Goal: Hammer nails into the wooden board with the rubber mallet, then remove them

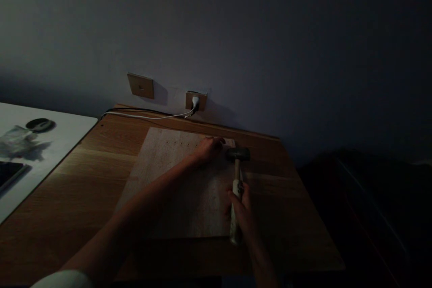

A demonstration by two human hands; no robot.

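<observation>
A pale wooden board (175,180) lies flat on a brown wooden table (84,189). My left hand (209,148) rests on the board's far right corner with the fingers curled together; the dim light hides whatever they pinch. My right hand (241,209) is wrapped round the light handle of a hammer (237,175). The hammer's dark head sits low over the board's far right corner, just right of my left fingertips. A row of small dark dots runs along the board's far edge.
A white cable (148,117) runs along the table's back edge to a wall socket (195,100); a second plate (141,85) is beside it. A white desk (67,130) at the left holds a dark tablet (10,173), a round lid and crumpled plastic. Dark furniture stands to the right.
</observation>
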